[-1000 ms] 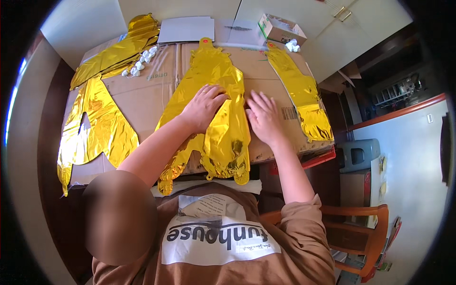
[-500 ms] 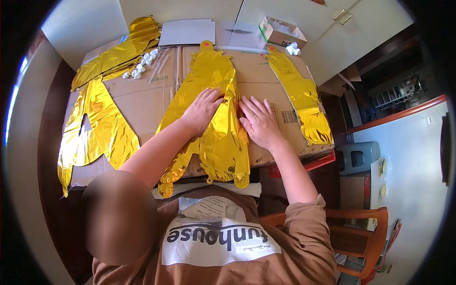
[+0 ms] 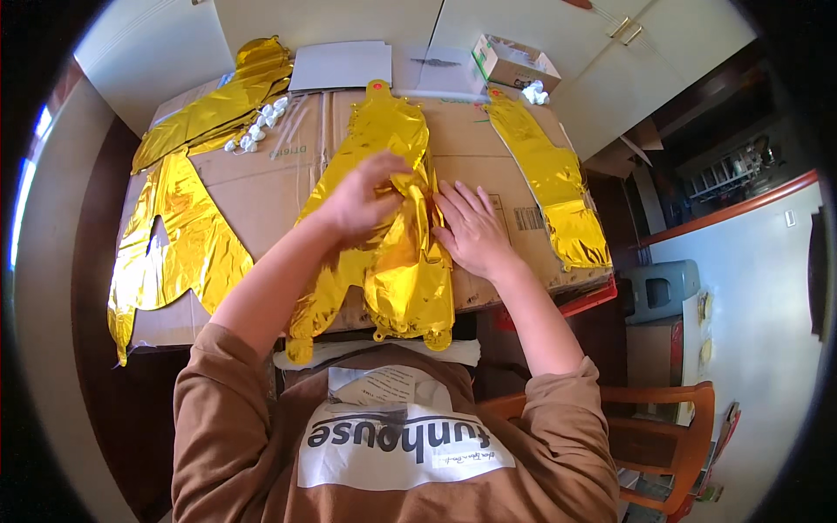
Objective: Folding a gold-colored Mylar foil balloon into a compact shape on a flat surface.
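Foil balloon (image 3: 405, 301), gold, newly bunched, apparently mid-fold; left hand (image 3: 364, 199) blurred, grip indeterminable; right hand (image 3: 475, 231) flat, ungrasping, alongside.

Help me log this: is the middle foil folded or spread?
Partly folded: the foil bunches into creases by the left hand and right hand, while its top lies spread.

Daylight from left, glaring gold foil (image 3: 193, 253), blurred left hand (image 3: 366, 197); edges bowed

Left grip (image 3: 360, 199) bent, blurred — right grip (image 3: 473, 234) flattened, fingers (image 3: 468, 200) outstretched — forearms (image 3: 542, 318) bare.
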A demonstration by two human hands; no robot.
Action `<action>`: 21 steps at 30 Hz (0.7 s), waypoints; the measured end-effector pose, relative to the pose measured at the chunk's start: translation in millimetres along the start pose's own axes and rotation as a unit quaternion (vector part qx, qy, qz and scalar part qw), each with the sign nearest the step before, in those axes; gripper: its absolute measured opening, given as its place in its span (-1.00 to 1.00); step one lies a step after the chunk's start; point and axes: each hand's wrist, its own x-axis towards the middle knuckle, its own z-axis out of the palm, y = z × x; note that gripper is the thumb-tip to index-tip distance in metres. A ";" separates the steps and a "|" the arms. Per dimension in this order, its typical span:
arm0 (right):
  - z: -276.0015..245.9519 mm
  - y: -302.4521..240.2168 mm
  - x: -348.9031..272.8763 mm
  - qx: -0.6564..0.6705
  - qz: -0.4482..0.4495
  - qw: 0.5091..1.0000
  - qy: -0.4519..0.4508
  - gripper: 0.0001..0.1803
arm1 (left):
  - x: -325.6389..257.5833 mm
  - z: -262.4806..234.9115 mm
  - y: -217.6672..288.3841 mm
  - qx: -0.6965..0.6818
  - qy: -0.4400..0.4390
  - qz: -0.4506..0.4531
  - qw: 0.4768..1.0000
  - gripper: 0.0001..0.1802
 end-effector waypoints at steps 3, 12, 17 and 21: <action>-0.9 0.4 -2.0 0.012 0.009 1.000 0.003 -0.37 | 20.4 -14.0 16.4 0.061 0.089 0.023 0.994 -0.68; 1.2 1.3 -1.3 0.012 0.005 1.000 0.002 -0.31 | 55.7 36.8 -6.8 0.286 -0.049 0.143 0.946 -0.70; -1.3 5.8 -5.6 -0.003 0.003 1.000 -0.028 -0.26 | 71.6 33.8 -17.2 0.271 -0.046 0.162 0.948 -0.66; -8.5 1.3 -20.3 -0.004 -0.014 0.998 -0.055 -0.25 | 66.2 34.5 -23.2 0.243 -0.023 0.168 0.955 -0.64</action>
